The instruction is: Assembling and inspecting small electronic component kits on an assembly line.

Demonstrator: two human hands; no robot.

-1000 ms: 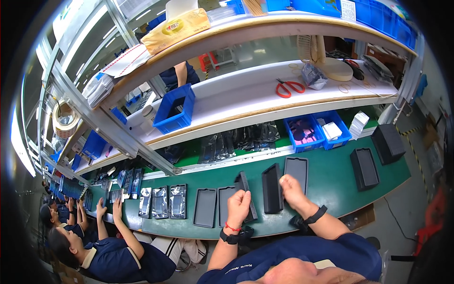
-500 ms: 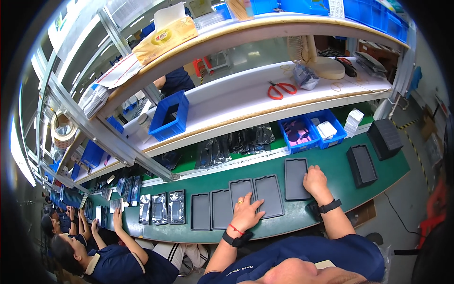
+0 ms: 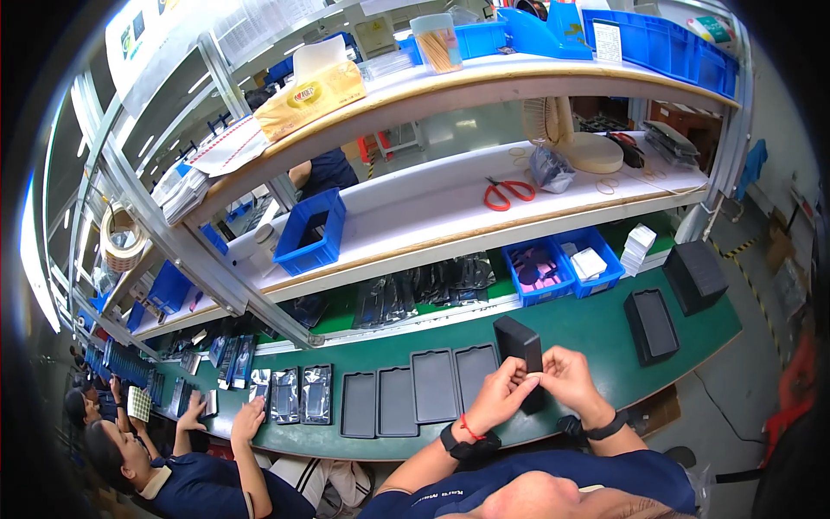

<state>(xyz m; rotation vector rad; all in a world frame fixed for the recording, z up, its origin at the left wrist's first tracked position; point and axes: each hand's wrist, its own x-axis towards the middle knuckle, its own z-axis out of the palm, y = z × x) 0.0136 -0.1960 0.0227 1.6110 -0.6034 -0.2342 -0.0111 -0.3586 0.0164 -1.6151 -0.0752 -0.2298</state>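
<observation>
My left hand (image 3: 500,394) and my right hand (image 3: 567,379) meet at the near edge of a black rectangular tray (image 3: 517,340), which they hold tilted up off the table. It looks thick, perhaps several nested trays; I cannot tell. Both hands have their fingers closed at its edge, thumbs close together. To the left, several shallow black trays lie in a row, among them an end tray (image 3: 358,405) and, partly behind my left forearm, another tray (image 3: 474,368). Left of these sit trays with shiny silvery packets (image 3: 316,394) in them.
At right stand a stack of black trays (image 3: 653,326) and a taller dark stack (image 3: 694,277). Behind are two blue bins (image 3: 540,270) and white boxes (image 3: 638,248). Above, a shelf carries red-handled scissors (image 3: 508,195). A co-worker's hands (image 3: 249,421) work at left.
My left hand has left the row of trays and joined my right hand. The tray that lay flat by my right hand is now lifted and tilted up between both hands.
</observation>
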